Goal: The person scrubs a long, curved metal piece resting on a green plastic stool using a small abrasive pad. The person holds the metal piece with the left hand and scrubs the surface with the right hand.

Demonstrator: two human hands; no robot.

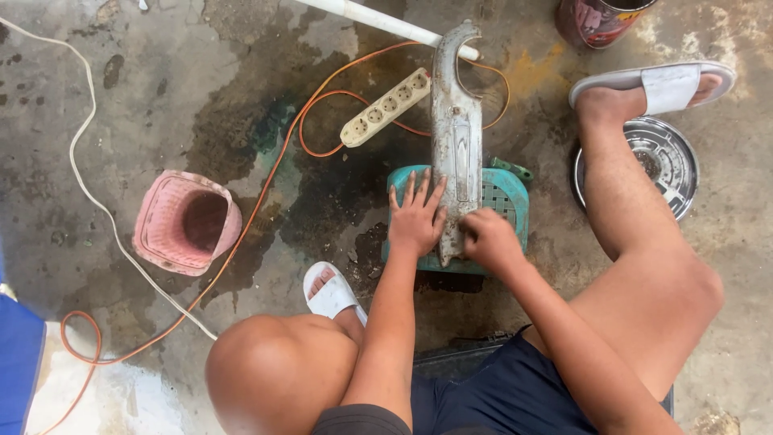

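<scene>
Pressing down flat, the left hand (415, 217) is lying with fingers spread across the left edge of a long, grimy grey panel (455, 137), palm resting partly on the teal plastic stool (507, 197) beneath it. I am seeing the right hand (489, 238) curled at the panel's near end, fingers closed against its lower edge; whether it is pinching anything small there I cannot tell, since the knuckles are hiding the fingertips. The panel is lying lengthwise away from the person, its near half resting on the stool's slatted top and its far, hook-shaped end reaching out over the floor, touching or just under a white pipe (378, 18). Just beside the panel on the left, a cream power strip (385, 107) is sitting on the stained concrete floor (161, 97), with an orange cable (266, 181) looping round it and trailing off towards the lower left. A white cord (80, 161) is running down the left side, well apart from the hands. A pink woven basket (185, 221) is lying on its side to the left of the stool. To the right, near the person's shin, a round metal dish (672, 157) is sitting on the floor, and a dark can (600, 20) is standing at the top edge. I am noting white sandals (668, 84) on both feet.
</scene>
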